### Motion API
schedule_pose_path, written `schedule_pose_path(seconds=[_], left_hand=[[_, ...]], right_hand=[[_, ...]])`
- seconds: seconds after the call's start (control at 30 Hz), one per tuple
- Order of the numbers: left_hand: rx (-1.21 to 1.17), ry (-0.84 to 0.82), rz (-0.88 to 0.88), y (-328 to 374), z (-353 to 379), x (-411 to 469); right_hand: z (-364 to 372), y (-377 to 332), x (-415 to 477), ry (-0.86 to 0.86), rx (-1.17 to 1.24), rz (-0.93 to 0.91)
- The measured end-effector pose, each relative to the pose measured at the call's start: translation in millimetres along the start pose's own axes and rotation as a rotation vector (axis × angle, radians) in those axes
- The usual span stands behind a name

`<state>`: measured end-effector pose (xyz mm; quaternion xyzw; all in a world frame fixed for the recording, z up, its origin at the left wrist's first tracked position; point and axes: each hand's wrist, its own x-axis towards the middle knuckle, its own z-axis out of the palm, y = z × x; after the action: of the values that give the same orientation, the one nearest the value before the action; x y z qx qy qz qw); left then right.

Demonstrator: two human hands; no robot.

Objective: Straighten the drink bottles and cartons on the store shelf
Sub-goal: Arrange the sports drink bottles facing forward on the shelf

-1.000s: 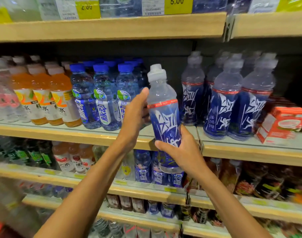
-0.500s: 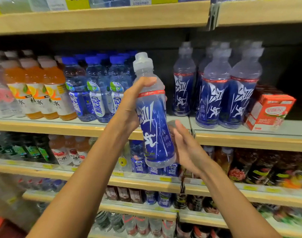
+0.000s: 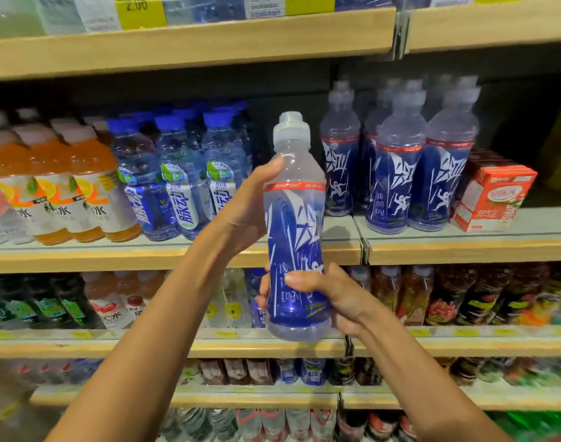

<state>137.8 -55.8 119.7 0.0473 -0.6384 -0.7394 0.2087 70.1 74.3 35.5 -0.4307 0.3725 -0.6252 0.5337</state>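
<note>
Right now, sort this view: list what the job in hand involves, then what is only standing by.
In hand: blue-label bottle, held off the shelf by left hand and right hand; matching bottles in their row; middle shelf.
Standing by: orange drink bottles; blue-capped bottles; red cartons; lower-shelf drinks.

- We find the held bottle (image 3: 296, 231) upright in front of the shelf (image 3: 113, 260), with the left hand (image 3: 247, 212) on its upper side and the right hand (image 3: 330, 295) round its lower part.
- Right of both hands, matching bottles (image 3: 400, 173) stand on that shelf, and we see cartons (image 3: 492, 193) just beyond them.
- Left of the left hand stand smaller bottles (image 3: 177, 177), with juice bottles (image 3: 49, 186) farther left.
</note>
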Motion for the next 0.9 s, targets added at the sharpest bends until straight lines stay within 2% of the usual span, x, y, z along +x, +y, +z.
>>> schedule_pose_path(seconds=[0.1, 0.17, 0.3, 0.43, 0.53, 0.6, 0.7, 0.8, 0.9], left_hand=[[0.288, 0.201, 0.036, 4.0, -3.0, -2.4], [0.364, 0.329, 0.144, 4.8, -3.8, -3.8], [0.403, 0.449, 0.274, 7.5, 9.8, -2.4], [0.38, 0.574, 0.297, 0.3, 30.5, 2.8], [0.29, 0.687, 0.347, -2.5, 37.5, 4.6], [0.212, 0.712, 0.366, 0.0, 37.7, 5.4], [0.103, 0.665, 0.351, 12.2, 31.9, 5.8], [-0.086, 0.488, 0.221, 25.0, 22.4, 4.9], [-0.301, 0.243, 0.092, 31.4, 13.4, 3.5]], right_hand=[[0.1, -6.6, 3.9, 0.256, -0.178, -0.064], [0.3, -9.6, 6.4, 0.367, -0.288, -0.126], [9.3, -12.0, 15.2, 0.599, -0.504, -0.215], [25.1, -5.3, 22.0, 0.89, -0.799, -0.178], [33.4, -0.5, 21.5, 0.975, -1.007, -0.213], [34.9, -1.2, 21.0, 0.935, -1.023, -0.23], [25.4, -9.2, 19.5, 0.714, -0.79, -0.224], [6.6, -22.9, 10.8, 0.391, -0.505, -0.131], [-2.8, -28.4, 4.4, 0.159, -0.124, -0.03]])
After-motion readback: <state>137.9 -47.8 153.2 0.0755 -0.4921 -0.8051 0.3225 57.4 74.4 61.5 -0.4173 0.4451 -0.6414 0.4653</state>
